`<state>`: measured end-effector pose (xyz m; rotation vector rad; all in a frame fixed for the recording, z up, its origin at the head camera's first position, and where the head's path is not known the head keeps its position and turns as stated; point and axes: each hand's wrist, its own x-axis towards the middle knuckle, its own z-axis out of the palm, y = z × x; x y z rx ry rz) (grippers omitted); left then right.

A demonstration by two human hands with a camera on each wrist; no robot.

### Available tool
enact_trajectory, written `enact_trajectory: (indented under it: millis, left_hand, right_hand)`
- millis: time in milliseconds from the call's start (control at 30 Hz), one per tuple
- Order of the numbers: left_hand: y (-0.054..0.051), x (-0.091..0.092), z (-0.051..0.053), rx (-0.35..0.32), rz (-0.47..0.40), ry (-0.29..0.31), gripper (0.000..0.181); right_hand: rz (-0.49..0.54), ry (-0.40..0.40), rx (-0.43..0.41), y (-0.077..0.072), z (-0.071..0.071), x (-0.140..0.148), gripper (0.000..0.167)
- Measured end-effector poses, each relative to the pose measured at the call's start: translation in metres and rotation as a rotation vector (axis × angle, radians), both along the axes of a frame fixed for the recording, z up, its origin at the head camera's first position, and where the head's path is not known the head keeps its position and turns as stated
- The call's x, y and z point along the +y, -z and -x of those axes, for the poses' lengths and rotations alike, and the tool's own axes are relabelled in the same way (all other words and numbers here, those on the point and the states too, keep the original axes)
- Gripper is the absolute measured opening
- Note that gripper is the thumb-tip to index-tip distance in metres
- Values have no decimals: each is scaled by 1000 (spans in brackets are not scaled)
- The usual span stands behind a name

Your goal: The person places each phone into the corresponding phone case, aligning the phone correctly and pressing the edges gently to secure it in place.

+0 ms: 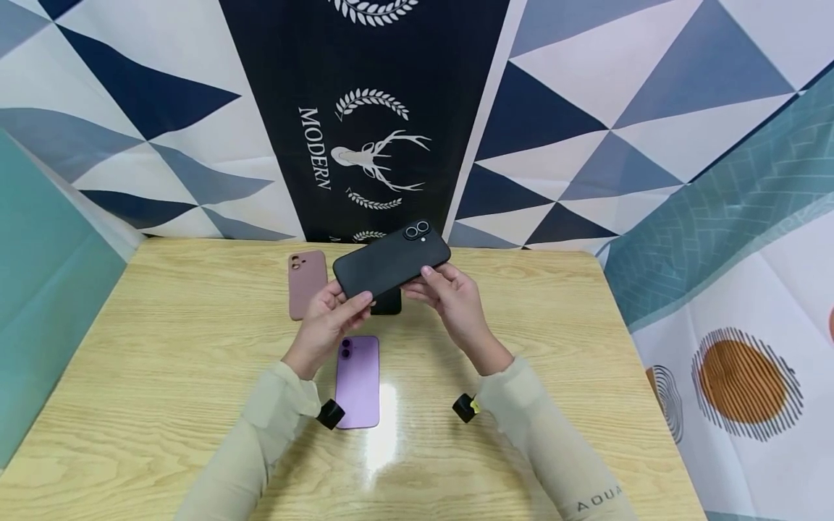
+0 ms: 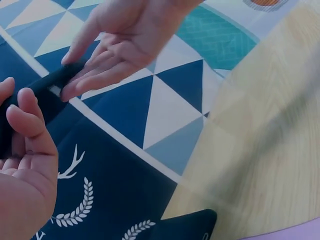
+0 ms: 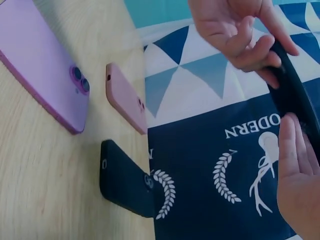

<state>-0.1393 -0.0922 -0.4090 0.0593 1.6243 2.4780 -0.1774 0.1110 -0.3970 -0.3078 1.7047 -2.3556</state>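
Both hands hold up a black phone [image 1: 391, 260] above the back of the table, its back with two ringed lenses toward the head camera. Whether it is bare or in a case, I cannot tell. At its lower left end, the left hand [image 1: 328, 316] pinches it, thumb on the back and fingers underneath. Near the camera end, the right hand [image 1: 452, 300] grips the lower edge between thumb and fingers. Behind the held phone a second black phone or case [image 3: 125, 181] lies on the table. A lilac phone [image 1: 358, 383] lies below the left hand, lens side up.
A dusty pink phone case [image 1: 306, 286] lies near the table's back edge, left of the hands. The pale wood table [image 1: 195, 347] meets patterned fabric [image 1: 560, 130] at the back. Teal fabric [image 1: 52, 304] hangs at the left side.
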Motion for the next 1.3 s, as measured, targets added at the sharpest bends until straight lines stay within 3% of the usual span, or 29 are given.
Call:
enact_trajectory:
  millis: [167,267,367,500,700,1033,1300]
  left_hand:
    - [3,-3,0,-24,72,86,8]
    - [4,-9,1,-40,116,140,28]
    - [6,-13,2,-58,178,150,40]
    - [9,-16,1,-61,215,150,28]
    - [8,-15,-1,-29,187,195,14]
    - [2,-7,-6,47,177,201,13]
    - [9,0,-6,64,144,146,11]
  right_hand:
    - [86,65,-27,-2,0,-4,16]
    - [115,83,-38,-1,0,-2,23]
    - [118,101,-50,1,1,0,27]
    - [102,107,-79,2,3,3,30]
    - [118,97,-129,2,6,7,29]
    - [119,56,-141,-2,10,10,28]
    - [84,33,-145,-5,13,9,27]
